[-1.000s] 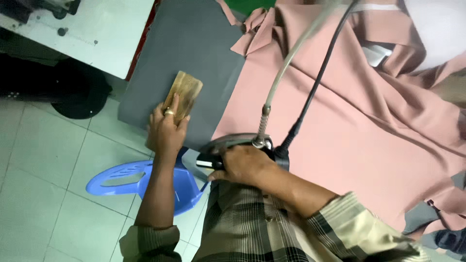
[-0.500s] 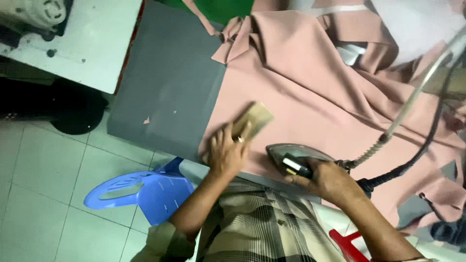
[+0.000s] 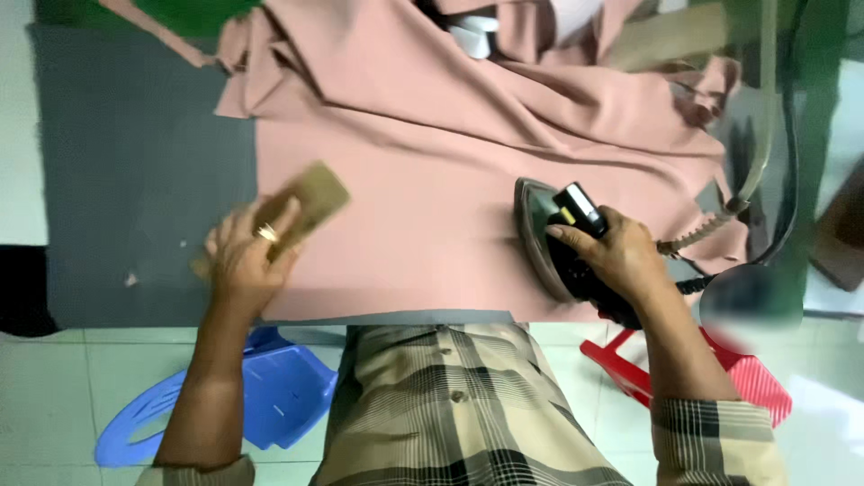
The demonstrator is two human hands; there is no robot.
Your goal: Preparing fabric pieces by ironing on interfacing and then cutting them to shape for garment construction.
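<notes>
Shifted leftward, both hands grip: left [image 3: 241,261] wooden block [image 3: 301,202], right [image 3: 612,252] iron [image 3: 549,236] on pink cloth [image 3: 423,180].

I note: pink cloth [image 3: 432,180] matt, smooth; iron [image 3: 549,238] glossy metal sole, black plastic handle; grey board cover [image 3: 135,180] matt felt-like; block [image 3: 301,207] wood-like.

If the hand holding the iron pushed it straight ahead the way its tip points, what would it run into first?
The right hand points the iron leftward over flat pink fabric. That stretch looks free; the first thing in line seems to be the tan block under the left hand, though it may pass just above.
</notes>
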